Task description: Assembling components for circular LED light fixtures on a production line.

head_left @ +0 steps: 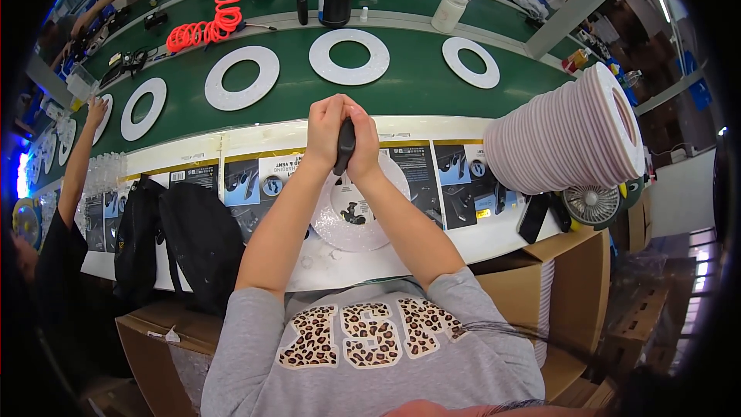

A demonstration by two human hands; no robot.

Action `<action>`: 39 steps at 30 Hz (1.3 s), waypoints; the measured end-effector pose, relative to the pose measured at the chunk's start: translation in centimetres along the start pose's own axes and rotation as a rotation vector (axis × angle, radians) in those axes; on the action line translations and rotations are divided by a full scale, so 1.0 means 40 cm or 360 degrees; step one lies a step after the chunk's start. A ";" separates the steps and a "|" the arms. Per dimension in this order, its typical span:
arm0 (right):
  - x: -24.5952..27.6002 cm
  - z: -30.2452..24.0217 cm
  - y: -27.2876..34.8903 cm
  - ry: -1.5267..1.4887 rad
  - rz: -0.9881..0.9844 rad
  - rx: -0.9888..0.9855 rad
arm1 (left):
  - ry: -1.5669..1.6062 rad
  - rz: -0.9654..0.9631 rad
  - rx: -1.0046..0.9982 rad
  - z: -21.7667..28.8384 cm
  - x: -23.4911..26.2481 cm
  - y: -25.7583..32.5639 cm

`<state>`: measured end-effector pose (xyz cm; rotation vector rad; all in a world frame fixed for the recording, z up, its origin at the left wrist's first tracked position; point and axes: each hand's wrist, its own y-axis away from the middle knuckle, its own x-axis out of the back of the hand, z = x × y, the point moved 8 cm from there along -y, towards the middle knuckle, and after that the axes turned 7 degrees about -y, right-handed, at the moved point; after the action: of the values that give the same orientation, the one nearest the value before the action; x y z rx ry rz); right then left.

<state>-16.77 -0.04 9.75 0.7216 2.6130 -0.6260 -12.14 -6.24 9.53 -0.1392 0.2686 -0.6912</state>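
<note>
At the table edge (231,143): a small black part (345,145) is clasped upright between both hands.
Left grip (326,130): pressed shut around it.
Right grip (363,139): likewise closed, seemingly for steadying.
Below: a white disc (340,220) is laid flat, within reach.

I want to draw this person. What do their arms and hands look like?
Both forearms are bare. The left hand and right hand wear no gloves, and no rings or watch show. Short grey sleeves end near the elbows, on a grey shirt with leopard-print letters.
</note>
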 end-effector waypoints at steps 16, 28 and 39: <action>-0.062 -0.014 -0.048 -0.0243 0.0055 -0.0014 | 0.0081 0.0038 -0.0036 0.042 0.039 -0.034; -0.066 0.016 -0.053 -0.0128 -0.0002 0.0051 | 0.0020 0.0107 -0.0054 0.008 0.070 -0.043; -0.061 0.027 -0.052 -0.0168 -0.0001 0.0042 | 0.0085 0.0135 -0.0038 0.012 0.072 -0.038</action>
<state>-15.71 -3.13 10.59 0.6765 2.5129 -0.6814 -10.82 -9.26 9.74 -0.1317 0.3325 -0.6081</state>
